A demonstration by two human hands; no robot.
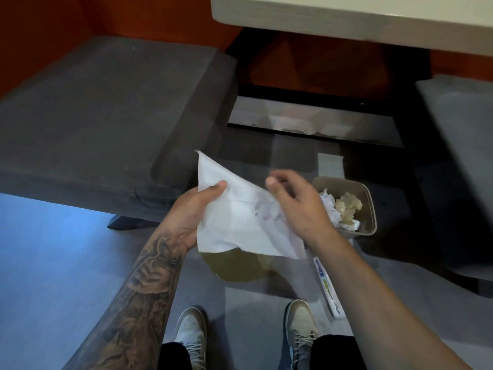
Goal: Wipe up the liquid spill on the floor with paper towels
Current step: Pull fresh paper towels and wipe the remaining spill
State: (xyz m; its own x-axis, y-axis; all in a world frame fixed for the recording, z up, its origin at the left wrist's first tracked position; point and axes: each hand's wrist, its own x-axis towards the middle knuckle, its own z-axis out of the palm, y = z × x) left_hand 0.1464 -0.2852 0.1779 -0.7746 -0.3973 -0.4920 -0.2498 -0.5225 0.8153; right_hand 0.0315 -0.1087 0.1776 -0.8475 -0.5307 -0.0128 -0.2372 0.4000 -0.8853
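Head view, frame centre: left hand (196,209) pinched the paper towel (240,222), right hand (296,201) loosely open; one thin sheet might soak through over the spill (240,265).

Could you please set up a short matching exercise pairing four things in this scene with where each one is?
Things:
1. paper towel
2. spill
3. used towels
4. shoes

Places:
A. in the tan bin
B. at the bottom edge of the view
C. held in the left hand
D. on the floor under the sheet

Pairs: 1-C, 2-D, 3-A, 4-B
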